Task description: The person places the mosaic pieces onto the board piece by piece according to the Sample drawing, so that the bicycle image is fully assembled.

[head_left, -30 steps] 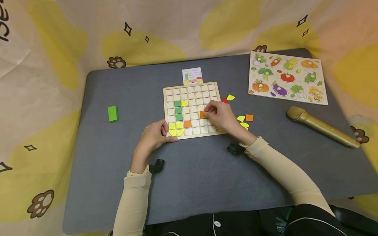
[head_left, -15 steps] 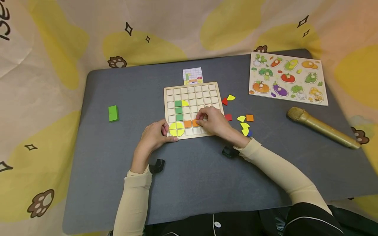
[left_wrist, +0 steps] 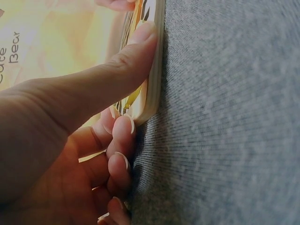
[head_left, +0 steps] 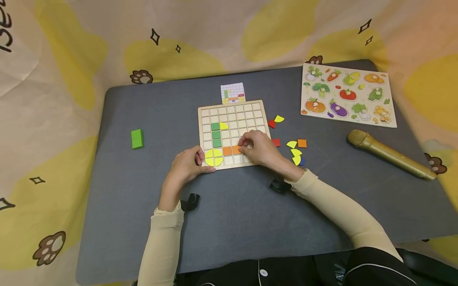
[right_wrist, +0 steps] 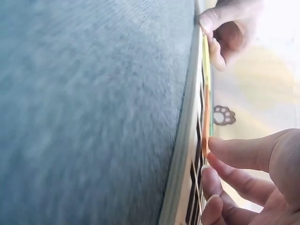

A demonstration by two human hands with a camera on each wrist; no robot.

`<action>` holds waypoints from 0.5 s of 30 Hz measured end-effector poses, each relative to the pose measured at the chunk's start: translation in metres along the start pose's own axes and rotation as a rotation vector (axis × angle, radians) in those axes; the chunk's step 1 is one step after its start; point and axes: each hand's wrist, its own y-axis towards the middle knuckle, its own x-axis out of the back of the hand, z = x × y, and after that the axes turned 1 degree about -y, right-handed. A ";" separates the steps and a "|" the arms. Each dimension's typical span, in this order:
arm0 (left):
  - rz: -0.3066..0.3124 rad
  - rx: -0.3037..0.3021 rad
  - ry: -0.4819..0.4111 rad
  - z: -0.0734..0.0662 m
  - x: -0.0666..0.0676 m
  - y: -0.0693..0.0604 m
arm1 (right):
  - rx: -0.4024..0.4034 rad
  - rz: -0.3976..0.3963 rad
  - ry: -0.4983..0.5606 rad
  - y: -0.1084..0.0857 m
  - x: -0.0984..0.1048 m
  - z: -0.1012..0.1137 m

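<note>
A wooden grid board (head_left: 231,116) lies on the table, with square cells inside a raised frame. My left hand (head_left: 187,162) grips its near left corner, thumb along the front edge and fingers curled at the left side. Yellow quarter-circle tiles (head_left: 213,157) form a disc in that corner. Green square tiles (head_left: 216,134) make a column, with one yellow quarter-circle (head_left: 224,125) beside its top. My right hand (head_left: 260,147) pinches an orange square tile (head_left: 235,149) with thumb and forefinger, down in a cell beside another orange tile (head_left: 227,151).
A patterned card (head_left: 232,92) lies behind the board. Loose to its right are red tiles (head_left: 275,142), yellow quarter-circles (head_left: 292,144), an orange square (head_left: 302,143) and a partly covered blue piece. A green block (head_left: 137,139), vegetable puzzle (head_left: 348,94) and gold microphone (head_left: 390,153) lie farther out.
My right hand has carried the orange tile left and nearer, down beside the other orange tile, and has hardly moved in the last half second. My left hand stays at the board's corner.
</note>
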 end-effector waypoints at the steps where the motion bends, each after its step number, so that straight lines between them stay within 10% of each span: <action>1: -0.001 0.000 0.000 0.000 0.000 0.000 | -0.006 -0.006 0.007 -0.002 0.003 -0.002; 15: -0.003 0.004 -0.005 0.001 -0.001 0.000 | -0.131 -0.157 -0.013 -0.033 0.063 -0.056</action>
